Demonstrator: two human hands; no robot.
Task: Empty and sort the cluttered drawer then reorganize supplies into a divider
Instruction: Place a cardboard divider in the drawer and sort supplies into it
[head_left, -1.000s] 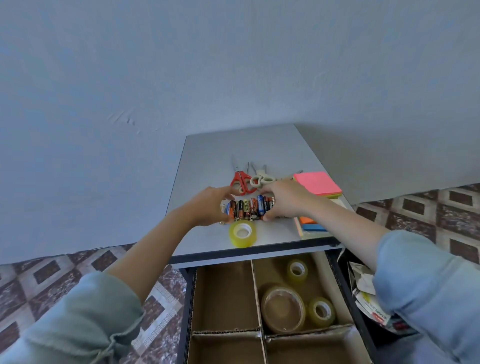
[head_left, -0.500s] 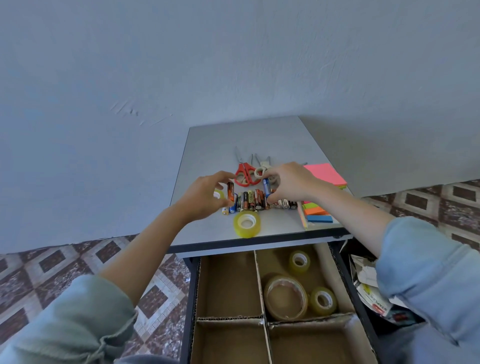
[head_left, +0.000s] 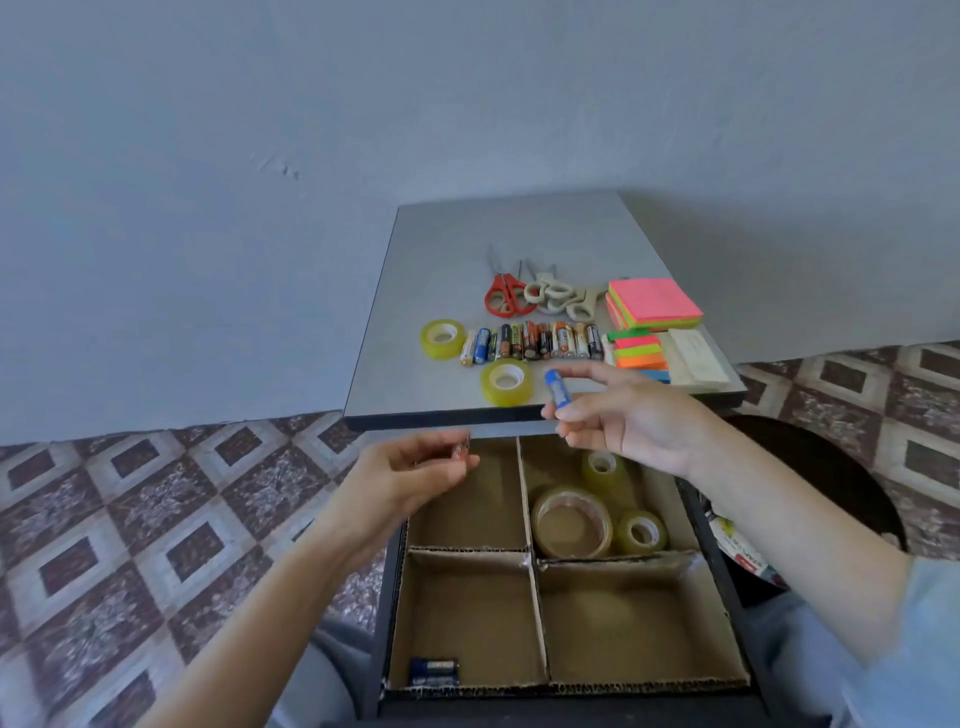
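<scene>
My right hand pinches a blue battery above the drawer's far edge. Lower and to the left, my left hand hovers over the top left compartment with a small battery pinched at its fingertips, mostly hidden. The open drawer holds a cardboard divider with four compartments. Three tape rolls lie in the top right one. Two dark batteries lie in the bottom left one. A row of several batteries lies on the grey table.
Two yellow tape rolls sit near the battery row. Behind it lie red scissors and beige scissors. Neon sticky notes and page flags lie at the table's right. A bin with papers stands right of the drawer.
Both hands lifted a battery each from the row on the table and drew back toward the drawer. The view tilted down, showing the whole divider.
</scene>
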